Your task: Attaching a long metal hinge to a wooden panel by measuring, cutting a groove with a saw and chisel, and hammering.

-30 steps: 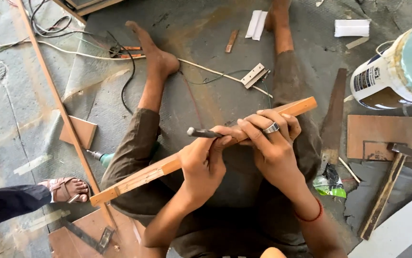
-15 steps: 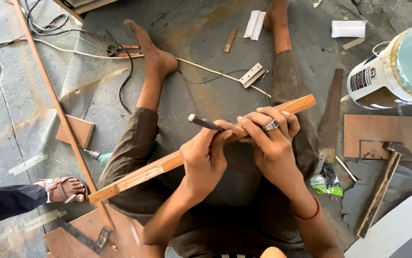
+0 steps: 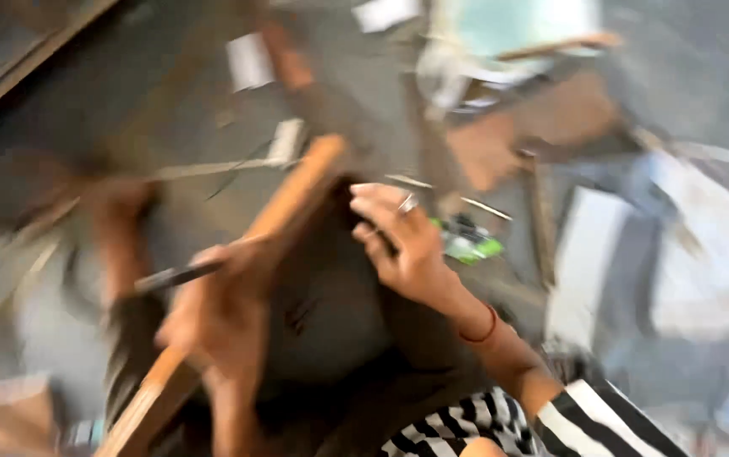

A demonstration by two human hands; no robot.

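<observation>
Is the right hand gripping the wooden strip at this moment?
No, the right hand is open and apart from the wooden strip, which only the left hand holds, along with a dark pen.

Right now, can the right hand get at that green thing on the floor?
Probably yes. The right hand looks open and off the wooden strip, and the green thing lies just beside it on the floor, nothing visible between. The frame is blurred, so treat this as likely.
</observation>
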